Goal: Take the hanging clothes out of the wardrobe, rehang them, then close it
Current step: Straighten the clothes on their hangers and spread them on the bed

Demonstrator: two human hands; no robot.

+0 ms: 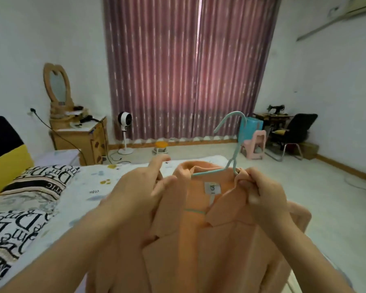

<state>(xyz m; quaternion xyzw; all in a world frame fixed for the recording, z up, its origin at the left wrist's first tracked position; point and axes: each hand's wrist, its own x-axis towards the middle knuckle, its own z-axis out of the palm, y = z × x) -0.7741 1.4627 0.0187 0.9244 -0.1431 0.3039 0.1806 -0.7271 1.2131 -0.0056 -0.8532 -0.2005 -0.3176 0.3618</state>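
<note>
An orange jacket (pixel 209 240) with lapels and a white neck label is held up in front of me, above the bed. A light blue hanger (pixel 234 142) sits inside its collar, with the hook sticking up. My left hand (pixel 140 193) pinches the jacket's left collar and shoulder. My right hand (pixel 264 195) grips the right side of the collar near the hanger's neck. The wardrobe is not in view.
A bed (pixel 87 193) with a white sheet and a lettered quilt (pixel 19 208) lies below and to the left. A wooden dresser with mirror (pixel 78 136), a standing fan (pixel 125 132), pink curtains (pixel 188 70), a pink stool (pixel 255 144) and a black chair (pixel 294 134) stand beyond.
</note>
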